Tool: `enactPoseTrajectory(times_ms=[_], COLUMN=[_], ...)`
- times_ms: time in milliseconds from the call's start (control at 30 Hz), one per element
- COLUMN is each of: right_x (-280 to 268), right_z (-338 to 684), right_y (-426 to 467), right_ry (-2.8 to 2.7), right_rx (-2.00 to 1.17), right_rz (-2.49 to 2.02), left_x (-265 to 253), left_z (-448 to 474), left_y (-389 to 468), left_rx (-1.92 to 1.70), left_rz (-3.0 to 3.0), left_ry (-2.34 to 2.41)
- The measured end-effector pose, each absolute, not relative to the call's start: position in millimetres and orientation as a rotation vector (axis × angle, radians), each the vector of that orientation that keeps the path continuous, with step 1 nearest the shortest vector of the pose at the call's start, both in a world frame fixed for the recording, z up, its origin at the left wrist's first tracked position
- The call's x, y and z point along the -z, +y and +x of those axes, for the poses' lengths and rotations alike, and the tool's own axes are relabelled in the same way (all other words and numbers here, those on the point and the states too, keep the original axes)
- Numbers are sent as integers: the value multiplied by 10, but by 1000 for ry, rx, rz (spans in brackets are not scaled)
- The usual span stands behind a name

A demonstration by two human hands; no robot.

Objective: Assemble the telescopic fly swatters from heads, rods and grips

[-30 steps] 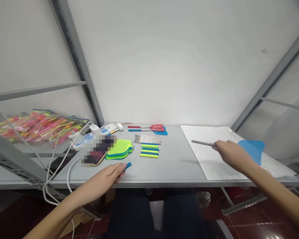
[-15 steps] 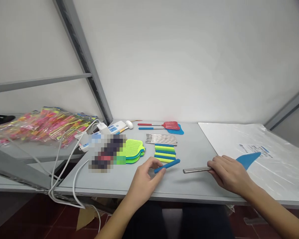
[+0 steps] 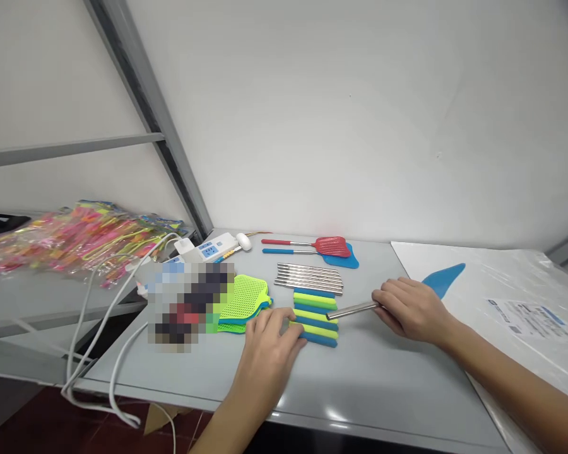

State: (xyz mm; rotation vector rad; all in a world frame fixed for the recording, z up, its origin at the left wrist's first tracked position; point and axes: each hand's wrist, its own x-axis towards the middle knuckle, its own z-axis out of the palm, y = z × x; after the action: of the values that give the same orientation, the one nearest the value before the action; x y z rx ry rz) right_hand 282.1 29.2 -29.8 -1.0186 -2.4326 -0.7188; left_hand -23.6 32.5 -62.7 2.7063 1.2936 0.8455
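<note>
My right hand (image 3: 409, 309) is closed around the metal rod of a fly swatter (image 3: 353, 311). Its blue swatter head (image 3: 445, 279) sticks out beyond the fist, and the bare rod end points left above the handles. At the near end of a row of blue and green handles (image 3: 316, 297), my left hand (image 3: 269, 347) pinches the left end of a blue handle (image 3: 320, 339) lying on the table. Behind the row lie several metal rods (image 3: 308, 277) side by side. Green and blue swatter heads (image 3: 243, 296) are stacked left of them.
Two complete fly swatters, one red (image 3: 331, 246) and one blue (image 3: 343, 259), lie at the back. Power strips (image 3: 211, 248) and white cables (image 3: 116, 372) are on the left, near bagged colourful items (image 3: 94, 243). A white plastic-wrapped sheet (image 3: 492, 277) covers the right side.
My left hand has brought the blue handle down beside the row of handles. My right hand has moved left with the swatter, its rod end now over the row. The view has shifted.
</note>
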Motion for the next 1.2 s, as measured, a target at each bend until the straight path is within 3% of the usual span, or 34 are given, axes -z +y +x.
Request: enactPoseTrajectory(times_ms=[633, 900, 1067, 1200], right_x=[482, 457, 393, 390], right_z=[2688, 2869, 2932, 2941], right_y=[269, 335, 335, 366], right_ry=[-2567, -2274, -2133, -2118], right_rx=[567, 648, 712, 723], right_rz=[-1034, -1038, -1041, -1055], left_x=[606, 152, -118, -97], left_z=[-214, 240, 398, 471], left_y=[227, 378, 762, 1040], left_rx=[-677, -811, -953, -1228], left_rz=[2763, 2798, 2754, 2772], left_ry=[1280, 1267, 1002, 517])
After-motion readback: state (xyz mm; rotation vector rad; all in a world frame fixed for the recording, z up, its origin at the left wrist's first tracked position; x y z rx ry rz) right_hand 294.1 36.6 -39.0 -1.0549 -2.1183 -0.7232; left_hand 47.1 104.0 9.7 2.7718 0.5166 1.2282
